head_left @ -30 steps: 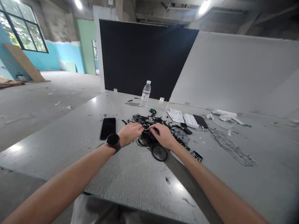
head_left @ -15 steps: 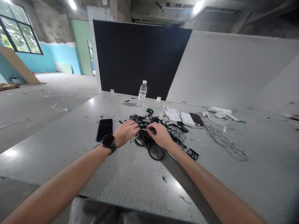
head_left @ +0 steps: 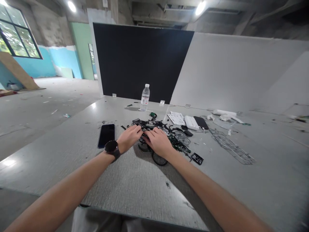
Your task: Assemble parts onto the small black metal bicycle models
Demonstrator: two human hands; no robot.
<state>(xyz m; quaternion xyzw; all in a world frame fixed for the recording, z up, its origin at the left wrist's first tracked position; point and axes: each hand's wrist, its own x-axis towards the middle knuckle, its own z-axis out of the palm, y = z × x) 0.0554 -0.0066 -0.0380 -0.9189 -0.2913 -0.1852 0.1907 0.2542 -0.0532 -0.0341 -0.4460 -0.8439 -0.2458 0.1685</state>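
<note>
A pile of small black model bicycle parts (head_left: 177, 141) lies on the grey table (head_left: 120, 183). At the pile's left side is my left hand (head_left: 130, 137), its fingers closed together on something I cannot make out. My right hand (head_left: 158, 140) is right beside it, fingers bent inward and closed over dark parts too small to name. The fingertips of both hands nearly meet. Below my right hand a black spoked wheel (head_left: 159, 159) is partly covered by it. A thin spoked wheel (head_left: 181, 138) lies to the right in the pile.
A phone (head_left: 106, 135) lies left of my hands. Behind the pile stand a water bottle (head_left: 145, 99) and a small green item (head_left: 153, 114). Papers (head_left: 176, 118), a white box (head_left: 191, 122), a black pad (head_left: 201, 122) and a clear frame (head_left: 230, 146) are to the right.
My right hand has shifted left toward my left hand and covers more of the black wheel. The whole view has moved slightly.
</note>
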